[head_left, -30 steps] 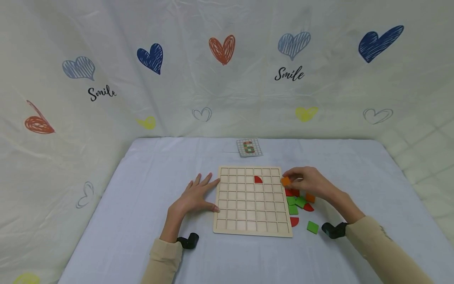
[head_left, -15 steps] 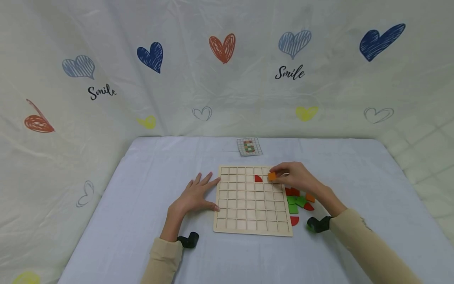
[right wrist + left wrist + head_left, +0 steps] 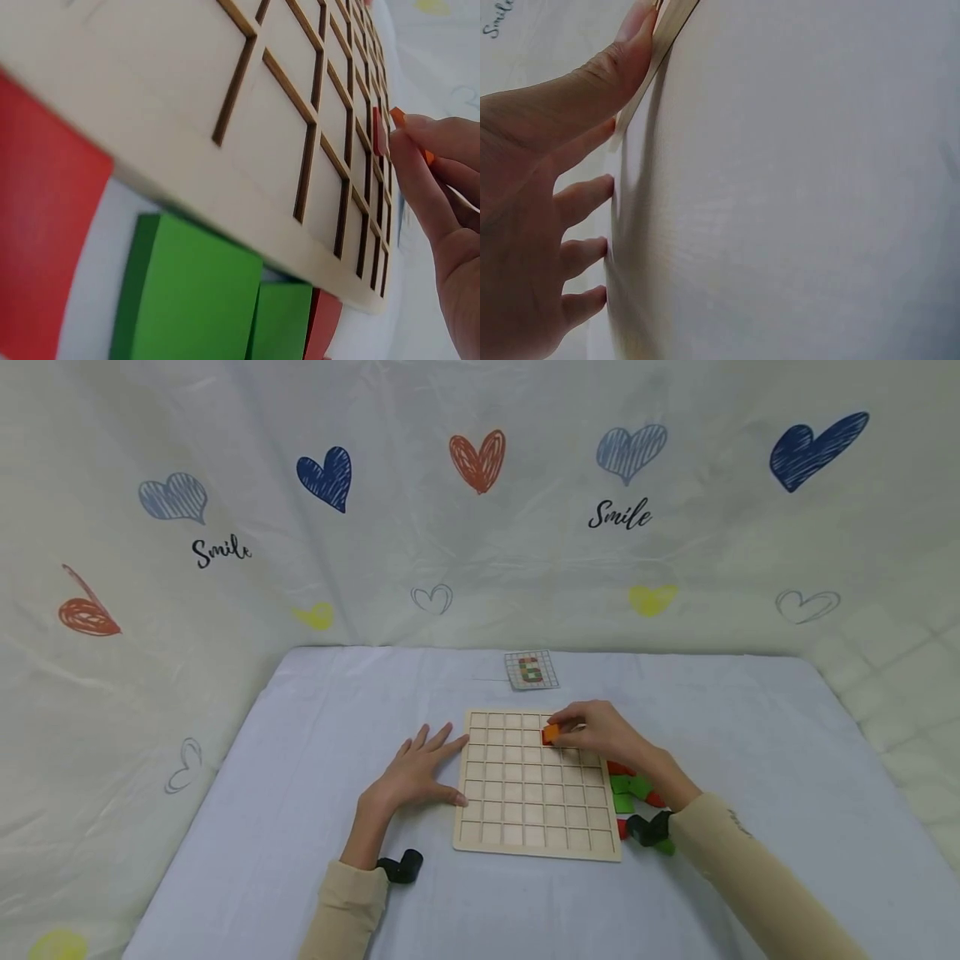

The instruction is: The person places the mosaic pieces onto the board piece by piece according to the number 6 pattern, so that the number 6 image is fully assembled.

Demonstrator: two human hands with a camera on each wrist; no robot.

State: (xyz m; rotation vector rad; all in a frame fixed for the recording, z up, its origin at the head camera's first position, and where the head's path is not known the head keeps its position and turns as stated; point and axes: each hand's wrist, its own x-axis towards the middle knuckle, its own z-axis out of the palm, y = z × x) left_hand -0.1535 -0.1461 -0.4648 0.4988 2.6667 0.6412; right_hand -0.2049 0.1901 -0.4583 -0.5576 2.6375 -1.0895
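A wooden grid board lies flat on the white-covered table. My right hand pinches an orange square tile between thumb and fingers, over the upper part of the board. Just under that tile, partly hidden by it, a red quarter-round tile sits in a board cell. With fingers spread, my left hand rests at the board's left edge. In the left wrist view its thumb touches the board's rim, and the other fingers reach out straight.
Green tiles and red tiles lie loose along the board's right side, partly hidden by my right arm. A pattern card with a coloured figure lies behind the board. A heart-printed white sheet hangs at the back.
My right hand has carried the orange square tile leftward from the board's right edge to above the red quarter-round tile. My left hand has stayed at the board's left edge.
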